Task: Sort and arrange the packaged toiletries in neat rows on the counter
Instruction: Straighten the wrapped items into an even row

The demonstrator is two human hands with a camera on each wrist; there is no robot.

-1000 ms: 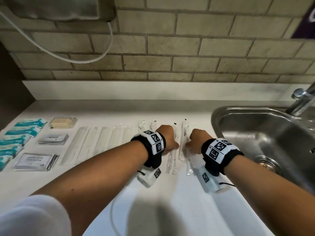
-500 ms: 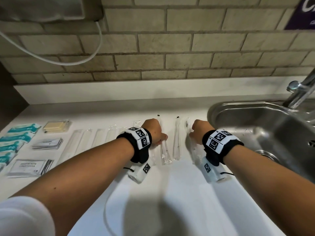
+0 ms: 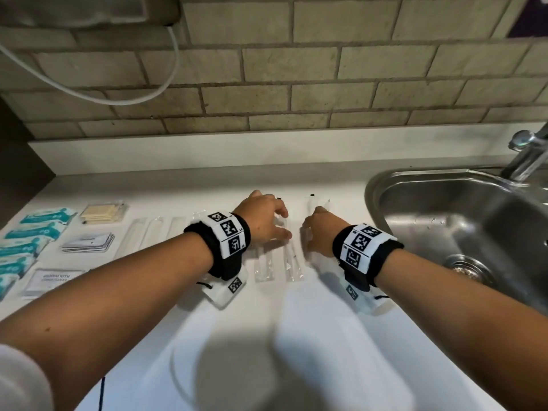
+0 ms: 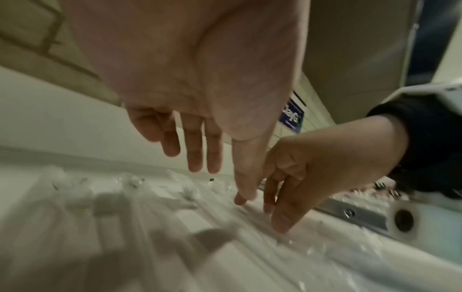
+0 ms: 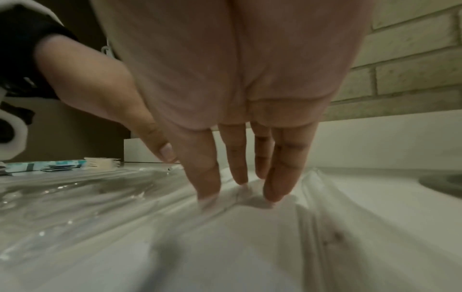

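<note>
Long clear-wrapped packets (image 3: 292, 262) lie side by side on the white counter (image 3: 296, 336), running away from me. My left hand (image 3: 278, 223) is spread over them with straight fingers, and in the left wrist view its index fingertip (image 4: 241, 198) touches the wrap. Just to the right, my right hand (image 3: 310, 232) presses down on another clear packet (image 3: 311, 203), straight fingertips (image 5: 207, 192) on the film (image 5: 237, 217). Neither hand holds anything. More clear packets (image 3: 148, 232) form a row to the left, partly hidden by my left forearm.
Teal packets (image 3: 35, 229), a yellowish pack (image 3: 102, 213) and two stacks of white sachets (image 3: 89, 243) (image 3: 50, 281) lie in rows at far left. A steel sink (image 3: 444, 209) with a tap (image 3: 530, 152) is close on the right. A tiled wall and a hanging cable (image 3: 166, 84) are behind.
The hands drew apart over the clear packets, then my right hand came back left toward the left one. Both hands' fingers went from curled to straight.
</note>
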